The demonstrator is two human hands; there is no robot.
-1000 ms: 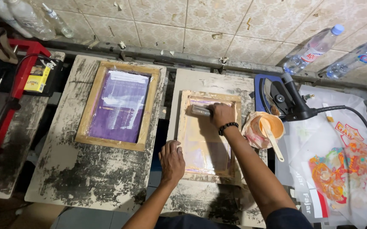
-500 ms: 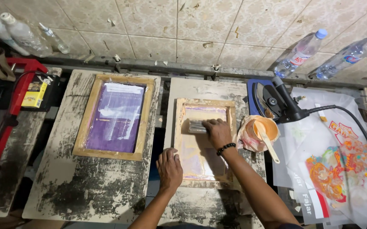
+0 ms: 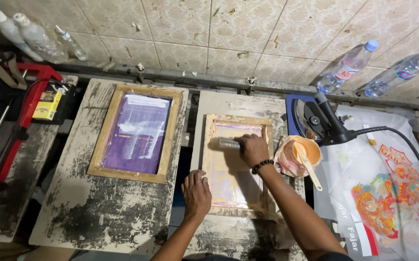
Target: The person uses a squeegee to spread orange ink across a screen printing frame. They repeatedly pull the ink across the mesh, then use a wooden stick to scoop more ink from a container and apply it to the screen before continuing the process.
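My right hand (image 3: pixel 253 150) grips a squeegee (image 3: pixel 228 143) and holds it on the mesh of a small wooden printing screen (image 3: pixel 216 170) in the middle of the bench. A black bracelet circles that wrist. My left hand (image 3: pixel 197 193) lies flat, fingers apart, on the screen's lower left frame edge. The mesh under the squeegee looks pale pink-orange with ink.
A larger wooden screen with purple mesh (image 3: pixel 137 133) lies on the left board. A cup of orange ink with a spatula (image 3: pixel 300 155) stands right of the small screen. A black heat gun (image 3: pixel 325 123), printed transfers (image 3: pixel 388 198) and plastic bottles (image 3: pixel 347 67) are at right; a red tool (image 3: pixel 23 111) at left.
My right hand has drawn the squeegee down the small screen toward me. My left hand has stayed on the frame's lower left edge.
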